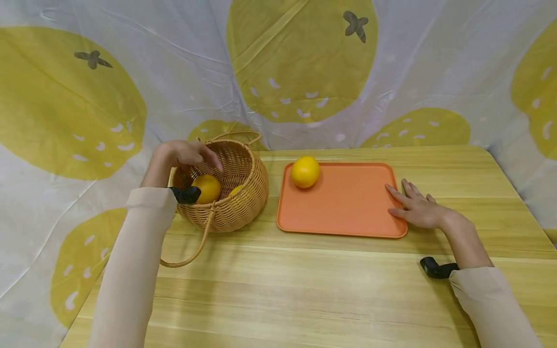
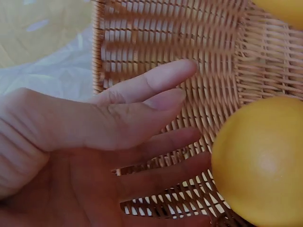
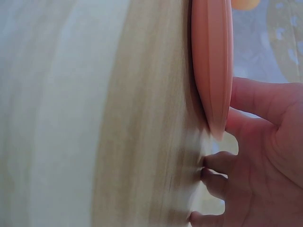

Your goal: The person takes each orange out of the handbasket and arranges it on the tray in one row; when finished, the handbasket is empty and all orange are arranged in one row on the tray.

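My left hand [image 1: 191,155] reaches over the mouth of a round wicker basket [image 1: 245,208], its fingers loosely extended with nothing between them. Inside the basket lie an orange [image 1: 208,189] and, partly hidden by the rim, a second orange [image 1: 236,190]. The left wrist view has the nearer orange [image 2: 262,161] right by the fingertips. On the right, my right hand [image 1: 417,207] rests with spread fingers at the right edge of a flat orange tray [image 1: 344,205]; thumb and index finger lie over its rim, other fingers on the table. Another orange [image 1: 305,172] sits at the tray's back left corner.
The wooden table [image 1: 304,290] carries basket and tray side by side. One basket handle [image 1: 197,253] hangs down toward the front, the other handle [image 1: 243,133] leans back. A white cloth [image 1: 187,63] with large yellow fruit prints hangs behind and at the sides.
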`<action>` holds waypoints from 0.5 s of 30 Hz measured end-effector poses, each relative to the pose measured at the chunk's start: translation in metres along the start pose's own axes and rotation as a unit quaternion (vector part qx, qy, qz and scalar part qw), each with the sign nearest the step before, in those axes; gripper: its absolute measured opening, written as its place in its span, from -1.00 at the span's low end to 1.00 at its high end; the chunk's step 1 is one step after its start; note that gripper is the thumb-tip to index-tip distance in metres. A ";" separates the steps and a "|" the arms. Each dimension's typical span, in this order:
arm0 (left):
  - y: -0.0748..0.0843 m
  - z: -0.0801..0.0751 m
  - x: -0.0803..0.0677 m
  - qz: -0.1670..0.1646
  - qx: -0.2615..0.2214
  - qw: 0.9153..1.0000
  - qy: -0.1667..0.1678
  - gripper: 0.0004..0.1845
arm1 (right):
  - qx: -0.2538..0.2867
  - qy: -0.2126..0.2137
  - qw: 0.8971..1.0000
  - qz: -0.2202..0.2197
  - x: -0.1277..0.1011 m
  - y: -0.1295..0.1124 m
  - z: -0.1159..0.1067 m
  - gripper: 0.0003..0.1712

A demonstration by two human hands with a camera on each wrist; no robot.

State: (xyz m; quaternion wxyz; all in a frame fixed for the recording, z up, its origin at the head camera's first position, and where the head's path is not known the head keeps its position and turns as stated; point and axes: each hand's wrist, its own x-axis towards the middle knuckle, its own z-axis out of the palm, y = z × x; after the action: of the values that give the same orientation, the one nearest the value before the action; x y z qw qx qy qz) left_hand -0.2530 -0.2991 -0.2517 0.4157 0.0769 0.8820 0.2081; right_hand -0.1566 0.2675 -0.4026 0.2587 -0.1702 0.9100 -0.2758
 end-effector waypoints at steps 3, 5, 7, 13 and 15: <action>0.000 0.000 0.007 -0.008 0.026 1.000 -0.015 -0.61 | -0.002 0.000 1.000 0.002 0.000 0.000 0.000 -0.07; 0.000 0.001 0.012 -0.024 0.024 0.999 -0.027 -0.60 | 0.000 0.000 1.000 0.003 0.000 0.000 0.000 -0.07; -0.001 0.004 0.015 -0.043 0.009 0.999 -0.028 -0.58 | 0.000 0.000 1.000 0.004 0.000 0.000 0.000 -0.07; -0.006 0.007 0.019 -0.059 0.002 0.997 -0.041 -0.49 | -0.002 -0.001 1.000 0.004 0.001 0.000 -0.001 -0.07; -0.008 0.006 0.020 -0.048 0.017 0.998 -0.045 -0.51 | -0.002 -0.002 1.000 0.004 0.001 -0.001 -0.001 -0.07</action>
State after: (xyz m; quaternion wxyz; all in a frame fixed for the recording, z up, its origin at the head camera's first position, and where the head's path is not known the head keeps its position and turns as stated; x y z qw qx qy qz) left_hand -0.2611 -0.2984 -0.2731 0.4629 0.0508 0.8686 0.1691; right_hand -0.1580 0.2666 -0.4018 0.2610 -0.1670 0.9108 -0.2729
